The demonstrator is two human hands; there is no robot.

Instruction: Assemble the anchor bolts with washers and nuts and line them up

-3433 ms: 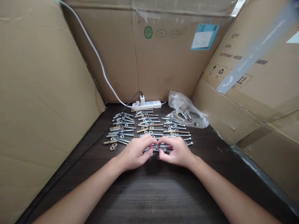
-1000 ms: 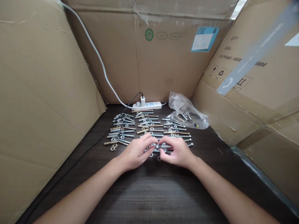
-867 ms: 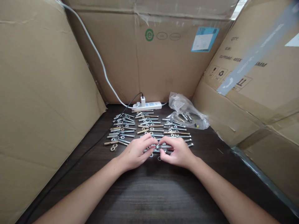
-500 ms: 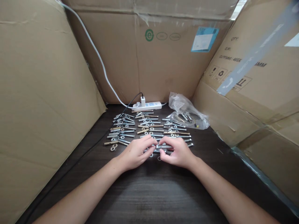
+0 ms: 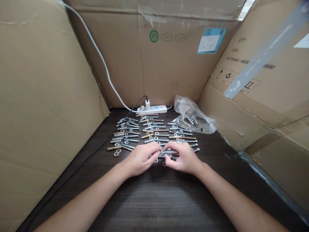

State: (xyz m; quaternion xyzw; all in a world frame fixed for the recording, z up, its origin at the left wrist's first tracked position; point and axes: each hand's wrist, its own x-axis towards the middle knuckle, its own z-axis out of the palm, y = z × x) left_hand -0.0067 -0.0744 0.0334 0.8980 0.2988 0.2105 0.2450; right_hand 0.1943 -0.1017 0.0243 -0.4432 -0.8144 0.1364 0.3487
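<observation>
Between my two hands lies a silver bolt (image 5: 163, 152) with a nut or washer on it, low over the rows of metal parts. My left hand (image 5: 145, 157) pinches its left end, the fingertips hiding that tip. Thumb and index finger of my right hand (image 5: 182, 157) close around it from the right. A thin ring washer (image 5: 164, 164) rests on the dark table (image 5: 154, 199) just below the fingers, and another washer (image 5: 156, 160) is near my left fingertips. Silver and brass-coloured bolts, sleeves and nuts lie in columns beyond my hands.
Behind the parts stands a white power strip (image 5: 152, 110) with a plugged-in adapter and cables. A clear plastic bag (image 5: 193, 114) with metal parts lies at the back right. Cardboard walls (image 5: 173, 71) enclose the table on three sides. A black cable (image 5: 82, 166) runs down the left.
Both hands keep their hold on the bolt. The left fingertips have shifted very slightly left, and a little more of the metal shows between the hands.
</observation>
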